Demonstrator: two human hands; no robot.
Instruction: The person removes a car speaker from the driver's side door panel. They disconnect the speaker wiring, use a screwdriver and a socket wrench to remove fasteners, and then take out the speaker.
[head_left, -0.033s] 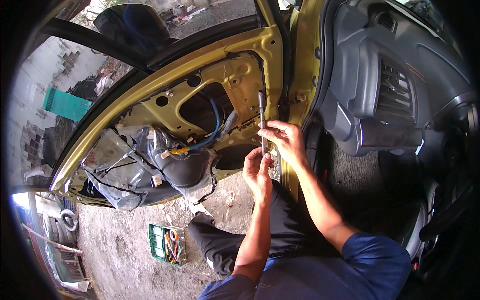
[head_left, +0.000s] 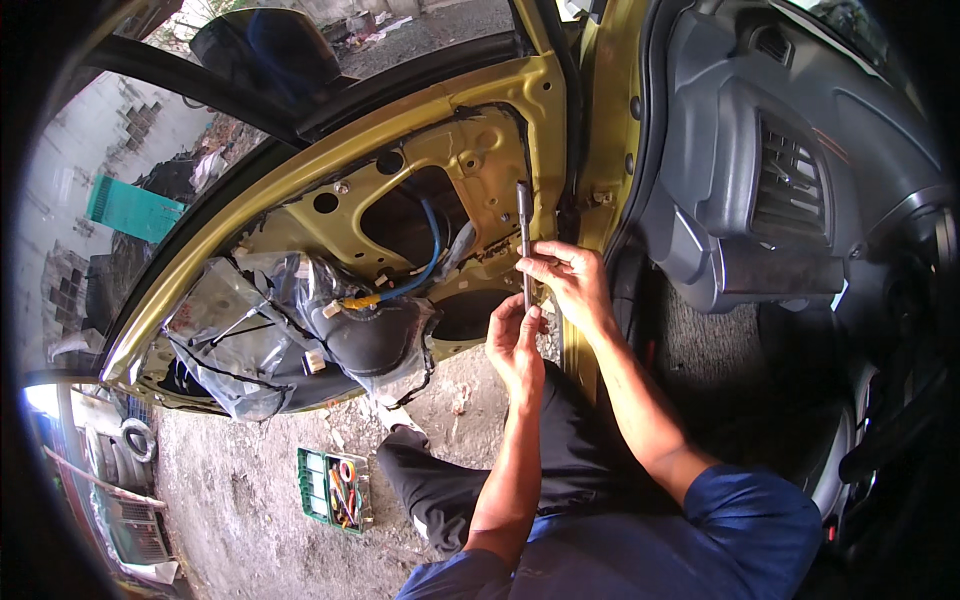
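Both hands closed on slim upright metal tool (head_left: 524, 235), right hand (head_left: 570, 285) above left hand (head_left: 515, 350), beside stripped yellow car door (head_left: 440, 150)

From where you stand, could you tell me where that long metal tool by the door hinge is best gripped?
Grip the metal tool on its lower shaft, coming from the cabin side. It stands upright against the yellow door, and the left hand and right hand already hold that end; the upper tip is bare.
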